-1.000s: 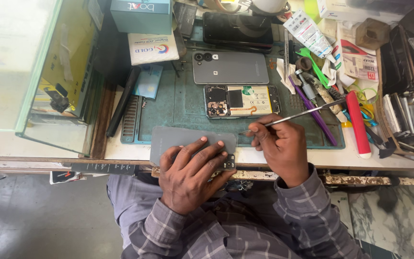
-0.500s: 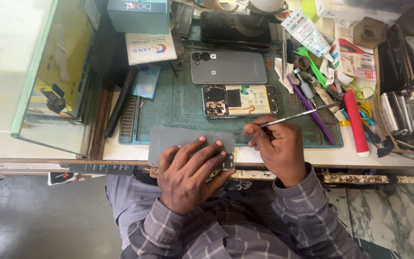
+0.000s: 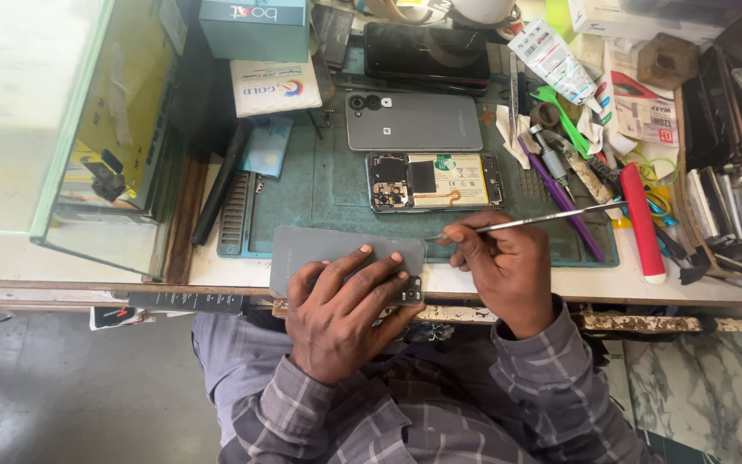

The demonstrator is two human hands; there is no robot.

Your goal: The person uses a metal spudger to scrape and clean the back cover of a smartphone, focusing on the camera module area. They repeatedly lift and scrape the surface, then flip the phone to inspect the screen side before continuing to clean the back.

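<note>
Cluttered repair bench, green work mat in the middle, glass case off to your left side, grey floor below the bench edge. Your left hand lies flat with fingers spread, pressing a grey phone down at the near edge of the bench, camera corner under your fingertips (part of it hangs close to the lip). Your right hand is closed in a pinch round a thin metal tool, tip pointing at the phone's right end, just beside your left fingertips. Risks, as I judge them: the tip could skid off the seam and jab your left fingers or scratch the back; too much leverage could crack the cover; the phone sits so near the edge that a slip might send it to the floor. Just beyond your right hand lies an opened phone with battery and board bare, so a stray swing of the tool could hit it. Beyond that, a grey back cover. Packages: a teal box and a flat white carton with a round colour mark far ahead of your left hand; a white tube and red-and-white card packs ahead of your right; a red cylinder just right of it.
</note>
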